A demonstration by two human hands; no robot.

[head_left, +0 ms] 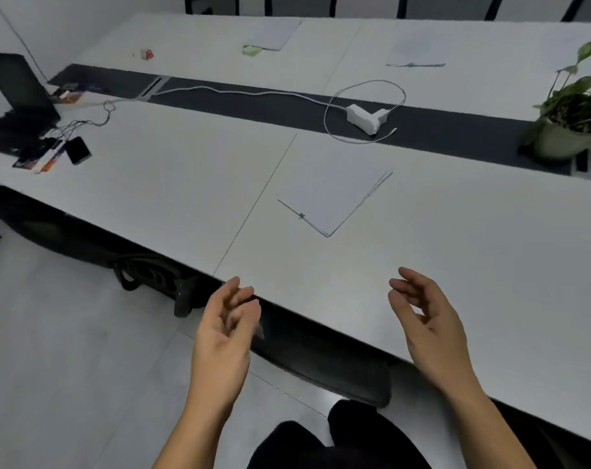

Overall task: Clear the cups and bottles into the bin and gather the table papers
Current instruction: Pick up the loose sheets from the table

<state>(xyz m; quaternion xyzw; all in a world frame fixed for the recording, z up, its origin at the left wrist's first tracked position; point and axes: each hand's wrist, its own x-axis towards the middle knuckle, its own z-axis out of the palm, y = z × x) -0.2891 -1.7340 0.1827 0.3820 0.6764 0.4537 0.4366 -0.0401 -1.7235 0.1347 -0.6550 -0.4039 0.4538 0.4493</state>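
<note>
- left hand (225,328) hung at the table (490,265) edge, fingers loosely curled (empty).
- right hand (426,319) hovered spread, empty, near the clipped papers (331,198).

Flat, cool, even light with faint shadows; soft, smeared detail throughout; wide-angle bending at the edges.

The single head view looks forward and down, close over the white table (422,265) near edge.
</note>
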